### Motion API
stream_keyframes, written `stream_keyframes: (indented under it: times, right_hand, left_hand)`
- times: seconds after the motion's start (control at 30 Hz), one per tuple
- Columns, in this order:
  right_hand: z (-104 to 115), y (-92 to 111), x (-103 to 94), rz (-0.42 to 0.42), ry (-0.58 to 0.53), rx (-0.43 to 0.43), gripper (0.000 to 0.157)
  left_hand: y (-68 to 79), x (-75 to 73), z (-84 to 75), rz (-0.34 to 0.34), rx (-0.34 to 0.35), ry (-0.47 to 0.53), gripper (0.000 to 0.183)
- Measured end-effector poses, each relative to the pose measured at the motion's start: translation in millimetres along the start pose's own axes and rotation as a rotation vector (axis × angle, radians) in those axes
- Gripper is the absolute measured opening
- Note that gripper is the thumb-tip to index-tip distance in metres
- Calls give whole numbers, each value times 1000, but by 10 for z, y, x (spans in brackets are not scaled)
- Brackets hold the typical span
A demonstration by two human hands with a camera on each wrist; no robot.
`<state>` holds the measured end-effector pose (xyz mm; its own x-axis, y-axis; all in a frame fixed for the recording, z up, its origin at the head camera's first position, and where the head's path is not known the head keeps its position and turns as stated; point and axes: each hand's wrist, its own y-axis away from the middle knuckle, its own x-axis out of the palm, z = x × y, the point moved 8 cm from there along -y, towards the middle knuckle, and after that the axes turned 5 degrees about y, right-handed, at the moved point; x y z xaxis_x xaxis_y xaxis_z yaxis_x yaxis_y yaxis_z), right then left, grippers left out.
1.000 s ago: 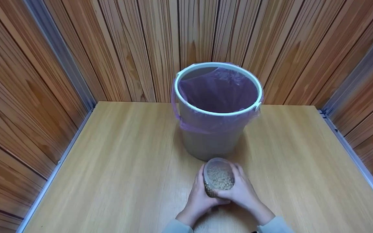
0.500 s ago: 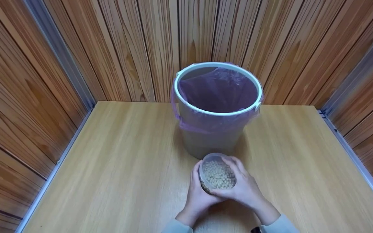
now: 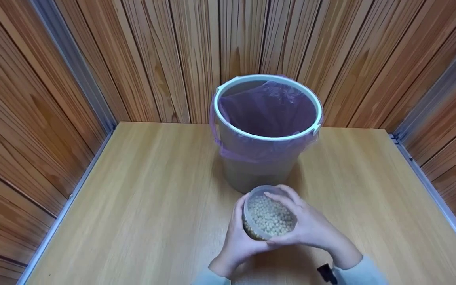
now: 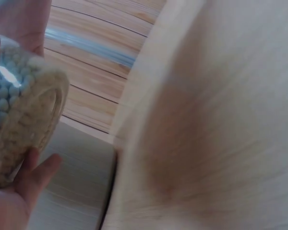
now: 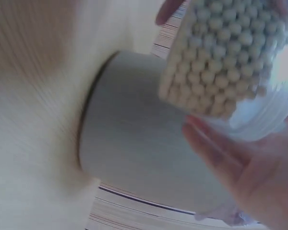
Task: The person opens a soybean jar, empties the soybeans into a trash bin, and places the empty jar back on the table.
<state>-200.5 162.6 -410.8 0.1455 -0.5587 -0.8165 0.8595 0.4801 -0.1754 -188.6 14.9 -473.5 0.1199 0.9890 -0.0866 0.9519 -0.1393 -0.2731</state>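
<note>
While its wall is clasped from both sides, a clear round container (image 5: 252,117) is gripped by the left hand (image 3: 240,238) and the right hand (image 3: 306,221), with the fingers of both curled about it. The container is filled most of the way with small pale balls (image 3: 271,217) and is held above the tabletop (image 3: 152,178), on the near side of the bin (image 3: 259,174). Both wrists are edged by light sleeves (image 3: 360,273), and a dark piece (image 3: 326,273) is seen beside the right one. The upright bin is topped by a pale blue rim (image 3: 267,138) and lined with a purple bag (image 3: 269,113), whose edge is folded outside. The tabletop is enclosed by wood-plank walls (image 3: 196,59), joined at the corners by metal strips (image 3: 79,67).
</note>
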Motion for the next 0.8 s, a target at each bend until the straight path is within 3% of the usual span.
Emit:
stream_keyframes:
  times: [0.23,0.4,0.53,0.67,0.8]
  right_hand:
    - [85,30,-82,254,-110,-160,91]
    - [152,89,-107,335,-249,-258,101]
    - [107,109,-150,214,-316,-243,115]
    - [47,113,-137,-16,-447,-177,114]
    - [70,135,-38,-256,-514,-166,114]
  left_hand:
    - [36,83,-46,168,-21,232,113]
    - [80,124,-74,226,7,308,113]
    - [106,101,-99,117,17,305,116]
    - [121,42,-150,-80,58,274,119]
    - [153,0,-189,-253,103,146,119]
